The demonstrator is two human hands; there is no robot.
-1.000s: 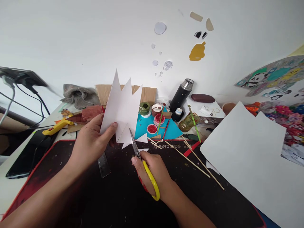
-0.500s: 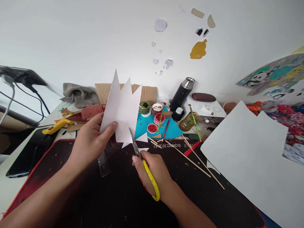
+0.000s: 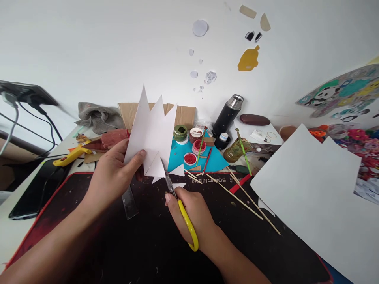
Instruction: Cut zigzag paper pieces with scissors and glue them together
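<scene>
A white sheet of paper [image 3: 152,134] with a zigzag top edge of three points stands upright in my left hand [image 3: 114,169], its thumb pressed on the front near the lower left edge. My right hand [image 3: 192,211] is closed around scissors [image 3: 188,227] with a yellow handle. The blades point up and touch the lower right part of the paper, beside a slanting line drawn or cut there. White paper triangles [image 3: 177,170] lie on the black mat [image 3: 148,252] just behind the blades. A clear ruler [image 3: 129,203] lies below my left hand.
Paint jars [image 3: 180,133] and paintbrushes stand on blue paper [image 3: 216,161]. Behind are a black thermos [image 3: 227,114] and a glasses case [image 3: 254,119]. Wooden sticks [image 3: 237,197] and large white paper [image 3: 314,189] lie right. At left are a yellow glue gun [image 3: 72,155] and a black tablet-like device [image 3: 32,197].
The scissor blades look slightly more closed at the paper's lower part. Both hands and the paper stay almost in place; the view has shifted a little.
</scene>
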